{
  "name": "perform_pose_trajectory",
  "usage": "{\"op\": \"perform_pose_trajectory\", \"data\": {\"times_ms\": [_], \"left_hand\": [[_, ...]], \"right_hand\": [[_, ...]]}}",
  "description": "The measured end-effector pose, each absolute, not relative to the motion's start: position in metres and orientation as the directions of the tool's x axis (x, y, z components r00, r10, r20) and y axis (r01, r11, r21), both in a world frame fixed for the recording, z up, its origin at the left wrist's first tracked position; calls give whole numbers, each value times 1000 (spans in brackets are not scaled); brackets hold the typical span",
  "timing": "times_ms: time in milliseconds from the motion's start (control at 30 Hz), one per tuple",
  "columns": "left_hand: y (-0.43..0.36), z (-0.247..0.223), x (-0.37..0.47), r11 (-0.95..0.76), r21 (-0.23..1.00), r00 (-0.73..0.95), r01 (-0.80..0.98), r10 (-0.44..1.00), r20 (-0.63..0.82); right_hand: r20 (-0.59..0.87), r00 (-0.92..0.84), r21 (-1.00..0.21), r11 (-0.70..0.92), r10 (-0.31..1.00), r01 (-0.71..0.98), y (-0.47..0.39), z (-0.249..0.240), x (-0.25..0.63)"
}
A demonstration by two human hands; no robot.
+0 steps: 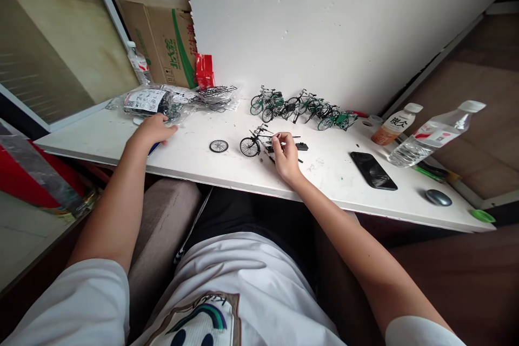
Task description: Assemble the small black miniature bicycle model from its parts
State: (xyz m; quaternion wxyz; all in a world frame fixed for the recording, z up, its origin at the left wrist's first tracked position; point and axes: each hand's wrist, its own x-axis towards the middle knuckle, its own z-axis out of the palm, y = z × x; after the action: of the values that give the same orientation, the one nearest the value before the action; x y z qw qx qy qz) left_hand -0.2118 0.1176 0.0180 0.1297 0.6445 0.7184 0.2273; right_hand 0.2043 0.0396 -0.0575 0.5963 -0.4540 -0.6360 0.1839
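Note:
My right hand (286,155) pinches the frame of a small black model bicycle (254,144), held upright on the table. Its front wheel and handlebars face left, and my fingers cover part of its middle. A loose spoked wheel (219,146) lies flat to the left of it. Black parts (302,146) show just beyond my right fingers. Over at the left, my left hand (153,131) is low over the table beside clear plastic bags (148,100) of parts, its fingers apart. Beneath it a blue-edged item (154,147) is mostly hidden.
Several assembled model bicycles (300,105) stand at the back by the white board. Black wire-like frames (214,97) lie on the bags, near a red box (205,70). To the right are a phone (373,171), a mouse (438,197) and two bottles, one of water (433,138).

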Motion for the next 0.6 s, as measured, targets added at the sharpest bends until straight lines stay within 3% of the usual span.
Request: {"op": "perform_pose_trajectory", "data": {"times_ms": [33,133,267,433,600], "left_hand": [[115,18,-200,110,511,-164,853,985,61],[110,13,-166,-87,666,26,741,995,101],[96,9,-125,-260,710,167,655,965,200],[53,28,-80,-488,641,315,592,873,373],[28,38,-63,-503,505,342,701,859,381]], "right_hand": [[592,119,-773,520,797,364,39,-58,204],[596,109,-765,521,796,378,39,-57,203],[611,101,-752,536,785,384,38,-57,203],[615,45,-748,564,787,349,34,-55,202],[654,6,-710,611,756,350,32,-53,200]]}}
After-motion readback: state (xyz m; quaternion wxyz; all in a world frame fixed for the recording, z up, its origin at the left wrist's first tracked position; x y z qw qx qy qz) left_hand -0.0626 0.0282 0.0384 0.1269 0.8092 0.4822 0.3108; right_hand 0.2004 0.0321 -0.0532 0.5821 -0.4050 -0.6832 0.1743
